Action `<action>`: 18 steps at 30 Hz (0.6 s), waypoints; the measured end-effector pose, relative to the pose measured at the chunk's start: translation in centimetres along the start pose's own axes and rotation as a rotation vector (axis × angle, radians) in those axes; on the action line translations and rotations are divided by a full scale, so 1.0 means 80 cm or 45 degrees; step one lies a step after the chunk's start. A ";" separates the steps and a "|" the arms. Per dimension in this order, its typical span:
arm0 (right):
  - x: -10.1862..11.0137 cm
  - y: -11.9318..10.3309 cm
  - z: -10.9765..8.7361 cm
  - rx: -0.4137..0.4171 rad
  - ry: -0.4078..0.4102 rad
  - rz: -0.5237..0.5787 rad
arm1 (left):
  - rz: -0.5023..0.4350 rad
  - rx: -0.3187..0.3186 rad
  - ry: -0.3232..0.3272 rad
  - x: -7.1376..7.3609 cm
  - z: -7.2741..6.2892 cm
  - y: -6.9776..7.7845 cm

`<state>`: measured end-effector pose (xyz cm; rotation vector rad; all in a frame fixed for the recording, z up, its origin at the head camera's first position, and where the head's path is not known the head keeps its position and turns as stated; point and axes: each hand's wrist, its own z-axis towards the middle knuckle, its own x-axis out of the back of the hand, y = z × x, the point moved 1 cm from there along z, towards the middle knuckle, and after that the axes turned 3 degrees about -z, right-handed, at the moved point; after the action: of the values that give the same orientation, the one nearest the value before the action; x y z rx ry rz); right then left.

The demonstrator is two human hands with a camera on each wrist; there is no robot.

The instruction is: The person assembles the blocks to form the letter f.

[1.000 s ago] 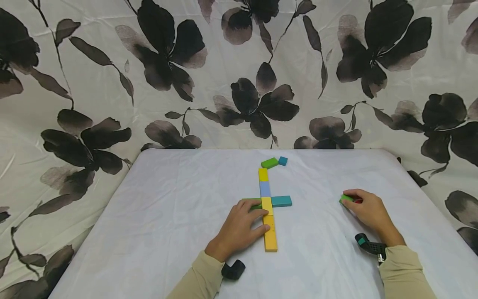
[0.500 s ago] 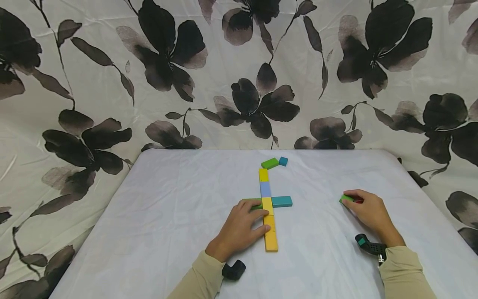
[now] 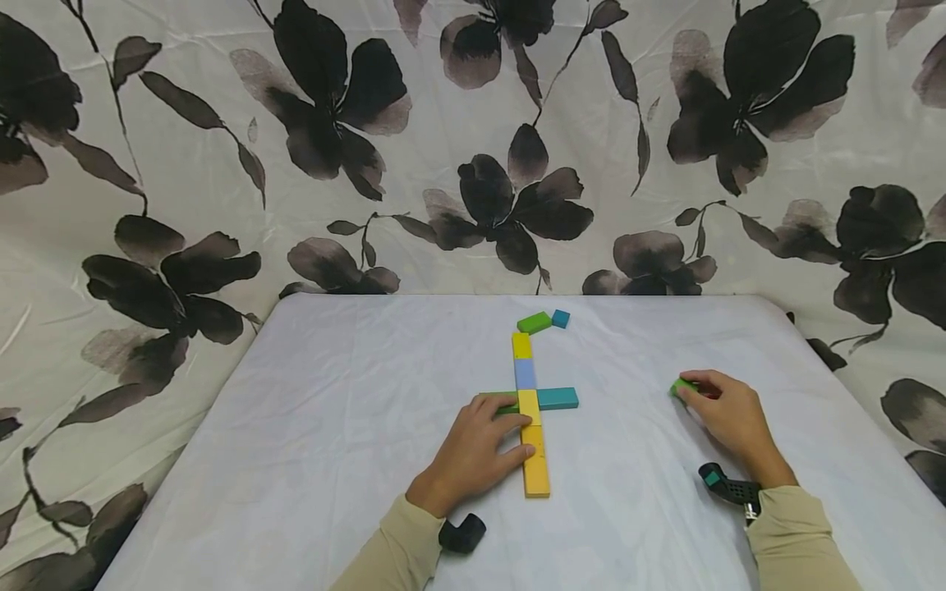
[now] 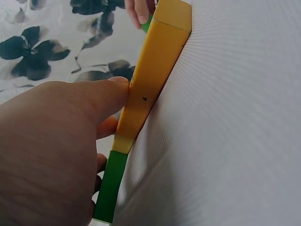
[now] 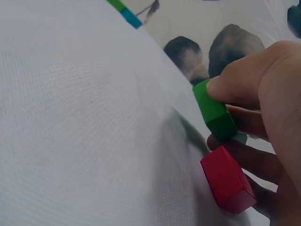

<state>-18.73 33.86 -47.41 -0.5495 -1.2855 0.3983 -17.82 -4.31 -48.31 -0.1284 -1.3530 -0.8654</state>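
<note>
My left hand rests on a line of blocks, its thumb touching the long orange-yellow block and a finger touching the yellow block. Its other fingers lie by the dark green block, partly hidden under them in the head view. At the right, my right hand pinches a green block between thumb and fingers, just above the cloth. Below those fingers is a red block, near the lower fingers; whether they touch it I cannot tell. In the head view the hand hides it.
A teal block extends right from the line. Farther up are a light blue block and another yellow block. A light green block and a small blue block lie near the table's back edge. Floral fabric hangs behind.
My right hand has risen slightly with the green block, which tilts a little. Red that showed beside its fingers in the head view is now hidden. My left hand stays put.
</note>
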 end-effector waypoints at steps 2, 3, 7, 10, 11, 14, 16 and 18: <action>0.000 0.000 0.000 -0.018 0.018 0.016 | -0.008 0.005 -0.004 0.000 0.000 0.000; 0.000 -0.001 -0.001 -0.025 0.029 0.030 | -0.012 0.007 -0.006 0.000 0.000 0.000; 0.002 -0.002 -0.002 -0.030 0.094 0.071 | -0.016 0.009 -0.007 0.000 0.000 0.001; 0.003 -0.003 -0.002 -0.025 0.143 0.088 | -0.014 0.012 -0.009 0.001 0.000 0.001; 0.004 -0.004 -0.002 -0.025 0.157 0.094 | -0.014 0.014 -0.010 0.001 0.000 0.001; 0.005 -0.005 -0.001 -0.030 0.196 0.110 | -0.013 0.020 -0.013 0.001 0.000 0.001; 0.005 -0.006 -0.001 -0.039 0.216 0.117 | -0.014 0.019 -0.011 0.001 0.001 0.001; 0.006 -0.006 -0.001 -0.047 0.229 0.120 | -0.016 0.016 -0.007 0.000 0.001 0.001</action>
<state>-18.53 33.69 -46.78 -0.6640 -1.0985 0.3946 -17.83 -4.25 -48.24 -0.1129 -1.3657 -0.8672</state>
